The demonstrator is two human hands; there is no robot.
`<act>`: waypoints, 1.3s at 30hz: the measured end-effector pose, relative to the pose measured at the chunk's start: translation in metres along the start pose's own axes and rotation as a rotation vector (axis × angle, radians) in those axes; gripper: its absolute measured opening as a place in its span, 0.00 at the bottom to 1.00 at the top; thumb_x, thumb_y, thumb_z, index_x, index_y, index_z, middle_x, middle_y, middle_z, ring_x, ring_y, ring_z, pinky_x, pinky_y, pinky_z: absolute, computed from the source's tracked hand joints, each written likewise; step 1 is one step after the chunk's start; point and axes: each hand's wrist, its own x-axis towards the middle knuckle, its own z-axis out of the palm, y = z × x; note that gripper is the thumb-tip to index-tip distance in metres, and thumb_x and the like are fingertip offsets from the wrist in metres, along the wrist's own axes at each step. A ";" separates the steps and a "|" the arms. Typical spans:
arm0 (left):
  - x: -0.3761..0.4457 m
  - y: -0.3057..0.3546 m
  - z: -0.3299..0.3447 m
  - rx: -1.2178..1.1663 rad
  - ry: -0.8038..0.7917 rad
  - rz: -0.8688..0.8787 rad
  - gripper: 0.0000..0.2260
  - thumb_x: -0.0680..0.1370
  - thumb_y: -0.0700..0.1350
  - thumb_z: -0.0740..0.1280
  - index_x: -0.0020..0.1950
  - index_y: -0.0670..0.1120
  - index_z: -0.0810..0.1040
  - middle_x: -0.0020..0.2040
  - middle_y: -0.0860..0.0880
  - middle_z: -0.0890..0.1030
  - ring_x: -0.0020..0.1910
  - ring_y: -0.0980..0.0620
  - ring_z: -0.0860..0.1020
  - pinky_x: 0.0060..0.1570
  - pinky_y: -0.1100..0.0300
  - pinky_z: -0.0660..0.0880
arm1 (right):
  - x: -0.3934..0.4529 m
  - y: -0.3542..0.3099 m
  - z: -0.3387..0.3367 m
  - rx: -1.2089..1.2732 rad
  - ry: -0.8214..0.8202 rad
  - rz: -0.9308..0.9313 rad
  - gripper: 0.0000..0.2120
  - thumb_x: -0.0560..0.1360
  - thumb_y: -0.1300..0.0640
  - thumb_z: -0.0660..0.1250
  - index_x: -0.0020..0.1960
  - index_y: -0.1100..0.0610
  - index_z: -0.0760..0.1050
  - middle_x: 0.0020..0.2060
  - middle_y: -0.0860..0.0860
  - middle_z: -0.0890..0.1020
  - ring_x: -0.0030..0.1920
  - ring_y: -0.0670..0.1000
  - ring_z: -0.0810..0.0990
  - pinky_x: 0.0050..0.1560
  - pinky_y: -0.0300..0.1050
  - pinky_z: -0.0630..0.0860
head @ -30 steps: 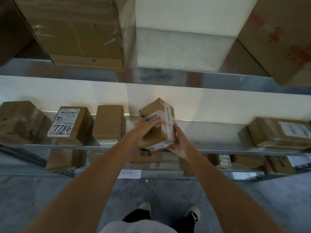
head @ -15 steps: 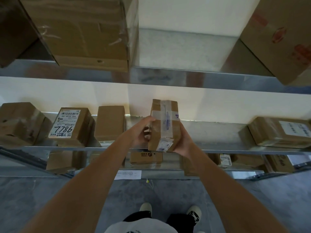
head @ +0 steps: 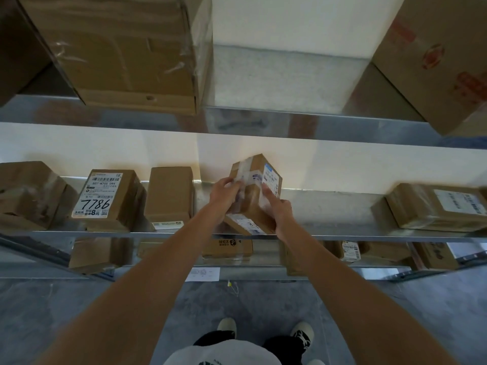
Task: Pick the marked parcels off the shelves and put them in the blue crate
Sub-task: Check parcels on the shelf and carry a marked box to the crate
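**Parcel turned in both hands**

Tilted since a half-second ago, the small brown parcel (head: 257, 196) now shows its white label and clear tape. Left hand (head: 224, 192) and right hand (head: 280, 210) grip it above the middle shelf (head: 342, 206).

dim, soft light is washing the white wall (head: 290, 22); wide-angle distortion is bending the metal shelves (head: 342, 235), and the edges are blurring.
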 end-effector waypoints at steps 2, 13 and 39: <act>-0.004 -0.002 0.000 -0.010 -0.053 -0.049 0.33 0.71 0.60 0.72 0.70 0.46 0.65 0.59 0.47 0.77 0.55 0.45 0.78 0.53 0.49 0.79 | -0.002 0.001 0.002 -0.012 0.002 -0.047 0.32 0.70 0.40 0.74 0.63 0.53 0.62 0.55 0.54 0.75 0.50 0.52 0.77 0.45 0.46 0.77; -0.010 -0.028 -0.015 -0.313 -0.242 -0.224 0.26 0.71 0.58 0.72 0.64 0.48 0.74 0.55 0.41 0.81 0.51 0.43 0.81 0.49 0.47 0.81 | -0.004 -0.002 -0.017 0.065 -0.134 -0.060 0.40 0.58 0.34 0.76 0.64 0.51 0.74 0.55 0.54 0.83 0.57 0.58 0.81 0.57 0.60 0.79; -0.006 -0.030 0.004 -0.230 -0.016 -0.104 0.09 0.78 0.46 0.68 0.55 0.44 0.80 0.49 0.47 0.83 0.46 0.50 0.82 0.39 0.60 0.80 | 0.009 0.002 -0.025 0.074 -0.117 0.041 0.17 0.81 0.41 0.58 0.57 0.53 0.76 0.49 0.55 0.83 0.44 0.55 0.82 0.49 0.55 0.81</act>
